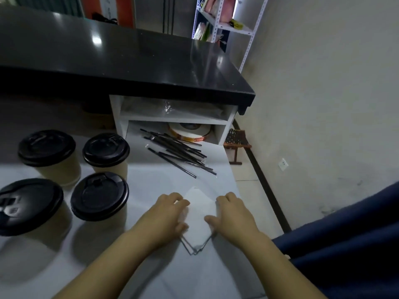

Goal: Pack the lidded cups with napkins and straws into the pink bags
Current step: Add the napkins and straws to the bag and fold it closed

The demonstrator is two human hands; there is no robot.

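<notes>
A small stack of white napkins [198, 221] lies on the white counter [151, 266] near its right edge. My left hand [166, 214] holds the stack's left side, fingers curled over the top and thumb at the lower edge. My right hand [233, 212] holds its right side the same way. Several paper cups with black lids stand at the left, the nearest [99, 195] just left of my left hand. A loose pile of black wrapped straws [181, 154] lies beyond the napkins. No pink bag is in view.
A white cubby [220, 134] under a black raised countertop [129, 67] holds a tape roll [190, 131] and clear plastic. The counter ends just right of my right hand; floor, a small stool [236, 143] and a wall lie beyond. Shelving stands at the back.
</notes>
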